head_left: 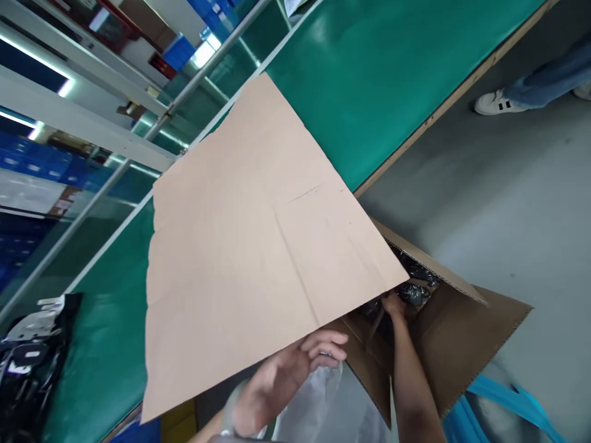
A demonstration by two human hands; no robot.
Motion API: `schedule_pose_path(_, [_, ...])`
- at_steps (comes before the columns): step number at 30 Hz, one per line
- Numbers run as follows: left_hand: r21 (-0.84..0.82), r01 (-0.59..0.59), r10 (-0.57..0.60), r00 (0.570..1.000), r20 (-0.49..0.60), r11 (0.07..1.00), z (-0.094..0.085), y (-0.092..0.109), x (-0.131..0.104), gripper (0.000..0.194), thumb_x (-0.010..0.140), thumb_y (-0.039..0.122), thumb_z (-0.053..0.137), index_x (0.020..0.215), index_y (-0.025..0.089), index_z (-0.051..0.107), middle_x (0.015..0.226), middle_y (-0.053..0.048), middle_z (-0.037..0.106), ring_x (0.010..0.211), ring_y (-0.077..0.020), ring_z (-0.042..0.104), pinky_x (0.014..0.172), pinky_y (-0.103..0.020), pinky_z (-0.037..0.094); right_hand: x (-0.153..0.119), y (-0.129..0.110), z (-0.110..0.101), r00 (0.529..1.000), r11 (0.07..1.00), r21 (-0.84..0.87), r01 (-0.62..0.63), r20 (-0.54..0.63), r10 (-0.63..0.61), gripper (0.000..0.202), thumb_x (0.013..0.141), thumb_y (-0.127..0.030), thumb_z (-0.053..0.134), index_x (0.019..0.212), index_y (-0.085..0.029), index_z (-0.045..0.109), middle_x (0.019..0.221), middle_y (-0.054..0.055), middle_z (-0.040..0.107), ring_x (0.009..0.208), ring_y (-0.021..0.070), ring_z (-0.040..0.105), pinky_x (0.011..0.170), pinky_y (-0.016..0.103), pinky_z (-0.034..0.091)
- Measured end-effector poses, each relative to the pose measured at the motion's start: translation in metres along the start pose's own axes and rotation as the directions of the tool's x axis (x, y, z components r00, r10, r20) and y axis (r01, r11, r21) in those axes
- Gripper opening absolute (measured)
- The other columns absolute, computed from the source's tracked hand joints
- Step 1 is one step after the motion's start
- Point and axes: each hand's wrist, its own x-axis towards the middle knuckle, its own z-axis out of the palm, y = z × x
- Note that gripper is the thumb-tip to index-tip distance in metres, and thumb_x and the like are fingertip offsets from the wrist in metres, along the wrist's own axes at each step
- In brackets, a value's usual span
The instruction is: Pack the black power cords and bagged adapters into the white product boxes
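Head view, one moment. Item: cardboard sheet (258, 246), large, flat, tan, lying across the near edge of the green bench (392, 80) and overhanging it toward the person. Item: left hand (286, 375), fingers spread and loosely curled, at the sheet's near edge from below; whether it grips or only props the sheet cannot be told. Item: right hand (394, 306), reaching down into the open carton (452, 332) on the floor just beside the bench edge, fingertips among dark bagged parts (415, 289); its closure is hidden by the sheet's corner. Item: clear plastic film (318, 400) under the left hand. Item: dark packets (28, 363) at the bench's near left corner. Progress, as judged: the carton's flaps are open, the sheet is out and resting on the bench, contents remain inside. Room: the bench's far right stretch is bare; grey floor (508, 203) open to the right, another person's shoe (496, 103) well apart; a blue strap (503, 397) lies beside the carton.
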Motion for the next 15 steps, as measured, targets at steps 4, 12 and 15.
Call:
schedule_pose_path(4, [-0.054, -0.025, 0.012, 0.977, -0.215, 0.998, 0.011, 0.049, -0.011, 0.066, 0.092, 0.068, 0.031, 0.120, 0.018, 0.064, 0.113, -0.014, 0.066, 0.101, -0.0261, 0.061, 0.089, -0.039, 0.047, -0.074, -0.007, -0.025, 0.997, 0.996, 0.048, 0.072, -0.020, -0.071, 0.051, 0.091, -0.029, 0.041, 0.142, -0.021, 0.046, 0.120, 0.011, 0.066, 0.112, 0.0244, 0.062, 0.091, 0.032, 0.047])
schedule_pose_path(12, [-0.060, 0.260, -0.265, 0.911, -0.315, 0.964, 0.035, 0.078, 0.037, 0.074, 0.081, 0.082, 0.030, 0.085, 0.015, 0.062, 0.099, -0.015, 0.070, 0.091, -0.0245, 0.066, 0.067, -0.031, 0.045, -0.263, -0.022, -0.049, 0.969, 0.872, 0.425, 0.242, -0.060, -0.239, 0.060, 0.093, -0.050, 0.035, 0.139, -0.014, 0.047, 0.109, 0.010, 0.070, 0.096, 0.0254, 0.068, 0.084, 0.034, 0.055])
schedule_pose_path(15, [0.052, 0.268, -0.217, 0.865, -0.452, 0.962, 0.033, 0.055, 0.033, 0.067, 0.073, 0.078, 0.054, 0.098, 0.016, 0.062, 0.115, -0.014, 0.067, 0.114, -0.0289, 0.060, 0.091, -0.040, 0.048, -0.314, -0.032, -0.054, 0.967, 0.884, 0.394, 0.253, -0.078, -0.242, 0.064, 0.092, -0.053, 0.034, 0.141, -0.012, 0.045, 0.113, 0.012, 0.069, 0.104, 0.0262, 0.066, 0.090, 0.035, 0.054])
